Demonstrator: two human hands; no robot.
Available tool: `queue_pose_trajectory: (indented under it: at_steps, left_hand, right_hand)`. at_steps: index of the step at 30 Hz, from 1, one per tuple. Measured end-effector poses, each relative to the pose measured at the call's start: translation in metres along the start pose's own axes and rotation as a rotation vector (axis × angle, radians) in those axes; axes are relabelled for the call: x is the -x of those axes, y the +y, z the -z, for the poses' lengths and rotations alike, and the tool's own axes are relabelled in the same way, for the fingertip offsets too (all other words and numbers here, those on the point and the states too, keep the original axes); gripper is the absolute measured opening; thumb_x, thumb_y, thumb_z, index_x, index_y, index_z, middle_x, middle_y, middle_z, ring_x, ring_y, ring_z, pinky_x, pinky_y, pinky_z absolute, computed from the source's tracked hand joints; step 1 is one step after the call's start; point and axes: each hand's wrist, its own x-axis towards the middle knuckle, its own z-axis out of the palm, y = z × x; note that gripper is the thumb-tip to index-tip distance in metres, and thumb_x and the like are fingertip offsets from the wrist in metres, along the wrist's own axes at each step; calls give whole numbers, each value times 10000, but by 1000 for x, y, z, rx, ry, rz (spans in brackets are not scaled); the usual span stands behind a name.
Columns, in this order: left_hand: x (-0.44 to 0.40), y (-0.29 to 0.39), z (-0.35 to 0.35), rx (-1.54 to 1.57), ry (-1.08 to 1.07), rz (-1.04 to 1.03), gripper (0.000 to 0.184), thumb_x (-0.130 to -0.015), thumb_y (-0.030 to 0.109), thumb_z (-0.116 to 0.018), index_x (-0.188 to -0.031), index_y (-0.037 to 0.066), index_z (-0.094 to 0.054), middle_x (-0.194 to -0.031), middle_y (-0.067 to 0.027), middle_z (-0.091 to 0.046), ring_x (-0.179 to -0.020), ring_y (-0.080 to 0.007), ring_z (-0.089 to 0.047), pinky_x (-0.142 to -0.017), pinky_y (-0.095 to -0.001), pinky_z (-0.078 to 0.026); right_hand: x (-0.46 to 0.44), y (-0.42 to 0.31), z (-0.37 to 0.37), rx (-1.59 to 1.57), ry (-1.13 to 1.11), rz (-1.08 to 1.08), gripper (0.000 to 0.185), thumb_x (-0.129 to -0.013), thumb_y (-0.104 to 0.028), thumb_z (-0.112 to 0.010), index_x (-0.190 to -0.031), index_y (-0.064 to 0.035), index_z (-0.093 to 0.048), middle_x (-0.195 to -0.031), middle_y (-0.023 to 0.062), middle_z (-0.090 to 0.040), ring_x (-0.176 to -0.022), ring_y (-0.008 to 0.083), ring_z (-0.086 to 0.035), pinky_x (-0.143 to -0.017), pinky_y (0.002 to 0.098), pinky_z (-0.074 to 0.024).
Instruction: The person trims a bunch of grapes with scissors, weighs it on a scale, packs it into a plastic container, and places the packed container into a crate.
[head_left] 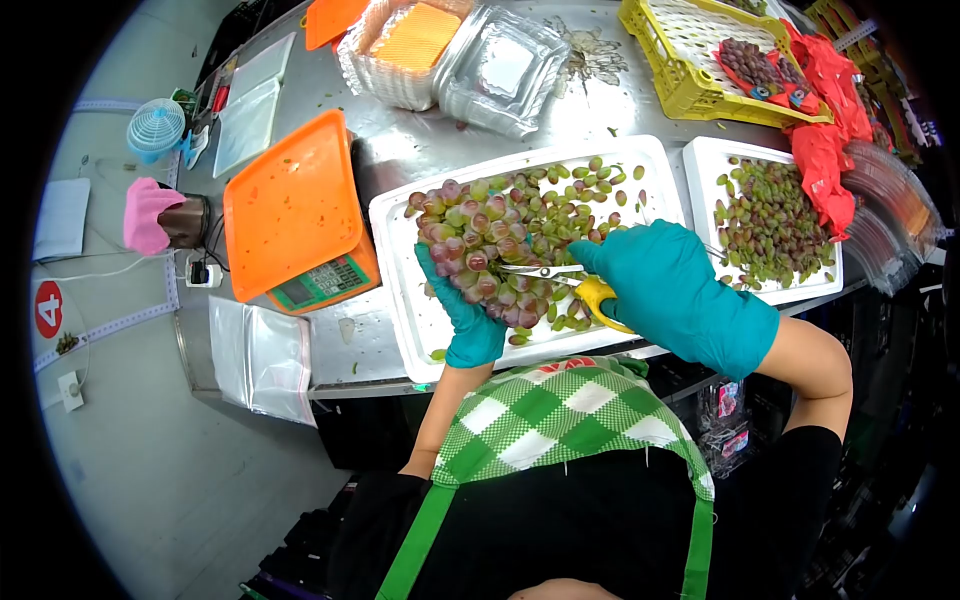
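Observation:
My left hand, in a teal glove, is wrapped round the lower left side of a bunch of reddish-green grapes above a white tray. Yellow-handled scissors sit in my gloved right hand, their blades pointing left against the bunch. The blades look slightly parted; whether a stem lies between them is hidden. Smaller elongated green grapes lie loose across the tray behind and beside the bunch.
An orange scale stands left of the tray. Clear plastic boxes are stacked behind it. To the right is another white tray of small grapes, with a yellow crate beyond. Plastic bags lie at the table's left front edge.

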Motion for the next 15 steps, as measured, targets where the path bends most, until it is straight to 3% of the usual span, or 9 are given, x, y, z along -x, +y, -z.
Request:
queue_pose_trajectory:
  at_steps: [8, 15]
  left_hand:
    - [5, 2, -14, -46, 29, -58, 575, -850, 506, -333, -1284, 131, -289, -1278, -60, -358, -1158, -218, -379, -984, -374, -309]
    - [5, -1, -12, -46, 35, -80, 581, -846, 512, -339, -1284, 135, -291, -1277, -57, -358, -1155, -216, -380, -981, -372, -313]
  right_hand:
    - [2, -5, 0, 57, -81, -10, 383, -722, -266, -599, -1016, -25, -552, -606, 78, -525, -509, 233, -522, -449, 363, -373]
    - [3, -5, 2, 53, -91, -1, 357, -727, -258, -594, -997, -28, -559, -606, 74, -533, -498, 229, -525, -440, 362, -370]
